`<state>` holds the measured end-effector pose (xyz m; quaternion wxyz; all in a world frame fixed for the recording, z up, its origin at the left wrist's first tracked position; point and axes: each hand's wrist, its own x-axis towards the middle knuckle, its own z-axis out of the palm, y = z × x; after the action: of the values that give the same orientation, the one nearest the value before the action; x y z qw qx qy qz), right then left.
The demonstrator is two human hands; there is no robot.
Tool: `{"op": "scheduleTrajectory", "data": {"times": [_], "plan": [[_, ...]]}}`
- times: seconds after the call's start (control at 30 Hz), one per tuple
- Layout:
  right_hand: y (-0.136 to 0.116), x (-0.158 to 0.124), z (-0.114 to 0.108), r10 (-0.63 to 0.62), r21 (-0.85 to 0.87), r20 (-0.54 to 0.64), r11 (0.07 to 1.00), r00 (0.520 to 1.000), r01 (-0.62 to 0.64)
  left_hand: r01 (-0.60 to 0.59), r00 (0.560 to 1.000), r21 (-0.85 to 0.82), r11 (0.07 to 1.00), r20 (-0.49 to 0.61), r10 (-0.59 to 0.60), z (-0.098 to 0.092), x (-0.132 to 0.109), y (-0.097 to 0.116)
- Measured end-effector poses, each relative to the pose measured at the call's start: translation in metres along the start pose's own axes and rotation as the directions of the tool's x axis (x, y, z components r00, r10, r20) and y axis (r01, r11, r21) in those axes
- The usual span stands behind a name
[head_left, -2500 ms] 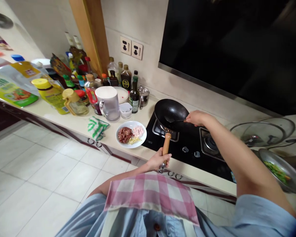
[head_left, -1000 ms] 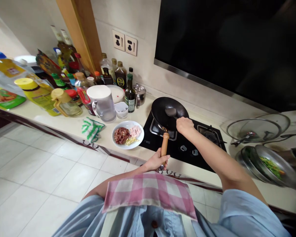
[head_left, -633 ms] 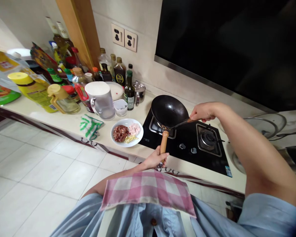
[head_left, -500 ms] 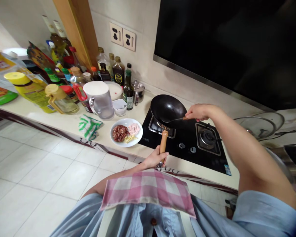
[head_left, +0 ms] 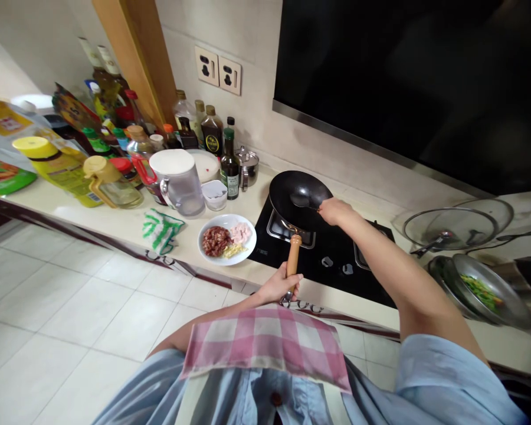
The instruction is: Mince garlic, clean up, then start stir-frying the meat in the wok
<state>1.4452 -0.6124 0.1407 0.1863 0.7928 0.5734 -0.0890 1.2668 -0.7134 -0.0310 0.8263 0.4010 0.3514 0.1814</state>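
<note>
A black wok [head_left: 287,198] rests on the left burner of the black gas stove [head_left: 269,245]. My left hand [head_left: 279,284] is wrapped round the wok's wooden handle [head_left: 294,257]. Over the wok's right side, my right hand [head_left: 334,211] grips a spatula by its handle, and the metal spatula head [head_left: 300,199] is inside the wok. To the left of the stove, a white plate [head_left: 207,255] holds dark red chopped meat [head_left: 216,240], pale pink pieces [head_left: 241,232] and yellowish minced bits [head_left: 233,249].
A green-and-white cloth [head_left: 161,230], a lidded pitcher [head_left: 183,186] and several bottles line the left counter. Right of the stove are a glass lid [head_left: 451,227] and a metal pan [head_left: 508,289] with green food. A dark hood [head_left: 407,77] hangs above.
My right hand has moved left and farther over the wok, bringing the spatula head deeper inside. My right arm has shifted left, uncovering the pan of green food. My left hand keeps its hold.
</note>
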Motion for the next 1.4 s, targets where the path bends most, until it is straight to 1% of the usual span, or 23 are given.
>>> {"op": "scheduleTrajectory", "data": {"times": [0.07,0.13,0.2,0.23,0.27,0.3,0.37,0.43,0.5,0.53,0.6,0.67,0.73,0.8,0.83,0.9,0.97,1.03,1.1,1.13,1.2,1.27,1.4], "plan": [[0.006,0.003,0.017,-0.004,-0.013,0.019,1.000,1.000,0.004,0.000,1.000,0.002,1.000,0.003,0.000,0.000,0.000,0.000],[0.024,-0.001,0.030,-0.068,0.044,0.023,0.997,0.997,0.067,0.013,1.000,-0.002,1.000,-0.002,-0.013,0.000,0.000,0.002],[0.048,-0.011,0.043,-0.112,0.239,0.013,0.965,0.994,0.106,0.028,1.000,-0.007,1.000,-0.008,-0.028,0.000,-0.001,0.005],[0.060,-0.018,0.049,-0.102,0.382,0.015,0.920,0.995,0.088,0.035,0.999,-0.009,0.999,-0.007,-0.035,0.000,-0.002,0.007],[0.071,-0.026,0.056,-0.068,0.537,0.024,0.842,0.997,0.045,0.047,0.999,-0.014,0.999,-0.003,-0.047,0.000,-0.003,0.010],[0.081,-0.035,0.064,-0.022,0.685,0.037,0.728,0.999,-0.009,0.064,0.998,-0.025,0.998,0.004,-0.064,0.000,-0.004,0.012],[0.093,-0.055,0.081,0.058,0.901,0.035,0.430,0.998,-0.056,0.094,0.995,-0.073,0.993,0.024,-0.092,-0.001,-0.006,0.015],[0.093,-0.075,0.100,0.113,0.991,-0.023,0.134,0.993,0.008,0.105,0.994,-0.130,0.986,0.023,-0.102,-0.001,-0.006,0.016],[0.086,-0.089,0.119,0.131,0.993,-0.060,-0.093,0.990,0.072,0.098,0.995,-0.154,0.983,0.015,-0.097,0.000,-0.006,0.016],[0.081,-0.094,0.128,0.130,0.983,-0.045,-0.169,0.990,0.067,0.095,0.995,-0.151,0.984,0.009,-0.095,0.000,-0.006,0.015],[0.071,-0.099,0.143,0.119,0.967,0.056,-0.255,0.991,-0.024,0.092,0.996,-0.141,0.986,0.000,-0.093,0.001,-0.005,0.014],[0.065,-0.100,0.152,0.104,0.948,0.152,-0.295,0.983,-0.116,0.089,0.996,-0.142,0.986,-0.004,-0.090,0.001,-0.004,0.012],[0.066,-0.102,0.155,0.110,0.945,0.142,-0.312,0.984,-0.101,0.086,0.996,-0.150,0.985,-0.004,-0.088,0.001,-0.003,0.010],[0.073,-0.104,0.152,0.150,0.967,0.062,-0.253,0.987,-0.023,0.080,0.997,-0.154,0.985,-0.002,-0.081,0.001,-0.001,0.009],[0.078,-0.104,0.149,0.180,0.985,0.028,-0.173,0.983,0.003,0.076,0.997,-0.153,0.985,-0.002,-0.078,0.000,-0.001,0.008],[0.090,-0.102,0.139,0.233,0.996,-0.047,0.089,0.971,0.027,0.071,0.997,-0.150,0.986,-0.002,-0.072,0.000,-0.002,0.009],[0.101,-0.095,0.123,0.214,0.903,-0.142,0.428,0.967,0.038,0.064,0.998,-0.133,0.989,-0.005,-0.065,0.001,-0.004,0.011],[0.109,-0.085,0.102,0.129,0.684,-0.206,0.728,0.970,0.048,0.057,0.998,-0.093,0.994,-0.016,-0.059,0.003,-0.006,0.014],[0.112,-0.076,0.079,0.064,0.413,-0.211,0.910,0.975,0.030,0.062,0.997,-0.064,0.996,-0.035,-0.065,0.004,-0.008,0.017],[0.112,-0.072,0.068,0.051,0.293,-0.207,0.956,0.977,0.012,0.072,0.996,-0.065,0.995,-0.045,-0.075,0.005,-0.009,0.019],[0.111,-0.067,0.051,0.040,0.142,-0.198,0.990,0.979,-0.012,0.097,0.993,-0.092,0.991,-0.060,-0.103,0.004,-0.008,0.020],[0.110,-0.064,0.042,0.045,0.111,-0.205,0.994,0.978,-0.022,0.115,0.990,-0.120,0.986,-0.068,-0.124,0.001,-0.008,0.021],[0.112,-0.064,0.039,0.068,0.138,-0.256,0.990,0.964,-0.033,0.126,0.987,-0.109,0.986,-0.081,-0.135,-0.004,-0.008,0.024]]}}
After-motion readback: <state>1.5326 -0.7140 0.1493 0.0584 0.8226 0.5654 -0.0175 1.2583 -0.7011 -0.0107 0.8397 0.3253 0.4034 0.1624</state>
